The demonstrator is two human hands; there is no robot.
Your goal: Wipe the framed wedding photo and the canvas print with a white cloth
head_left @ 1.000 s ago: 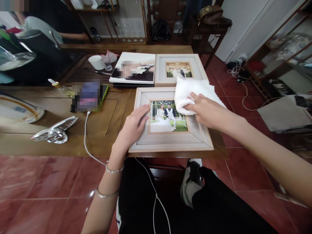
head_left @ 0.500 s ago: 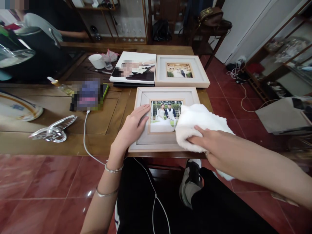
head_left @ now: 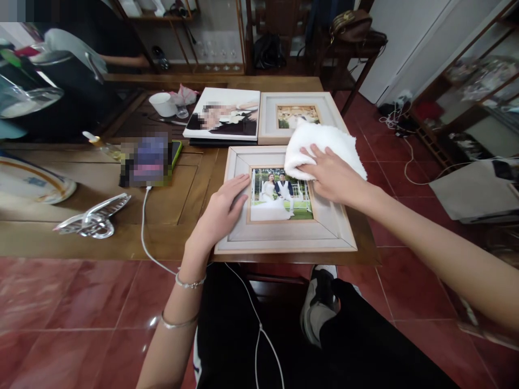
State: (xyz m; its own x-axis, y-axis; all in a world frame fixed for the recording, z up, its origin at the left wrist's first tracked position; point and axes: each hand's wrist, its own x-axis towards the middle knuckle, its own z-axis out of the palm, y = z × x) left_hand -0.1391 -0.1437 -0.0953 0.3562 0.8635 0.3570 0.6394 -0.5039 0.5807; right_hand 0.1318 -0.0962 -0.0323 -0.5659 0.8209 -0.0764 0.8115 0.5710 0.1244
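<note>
Head view: left hand [head_left: 222,208] lies flat and open on the photo frame [head_left: 284,240]'s left border, while right hand [head_left: 330,175] presses a white cloth [head_left: 324,143] onto its upper-right corner.

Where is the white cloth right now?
Head view: the white cloth lies under the right hand on the upper right corner of the near picture frame, its far edge overlapping the second frame behind.

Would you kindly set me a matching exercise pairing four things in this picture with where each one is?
Things: 1 left hand; 2 right hand; 3 white cup; 4 white cable.
Places: A on the white cloth; B left of the photo album; C over the table's near edge; D on the near frame's left border.
Pairs: 1-D; 2-A; 3-B; 4-C.
</note>
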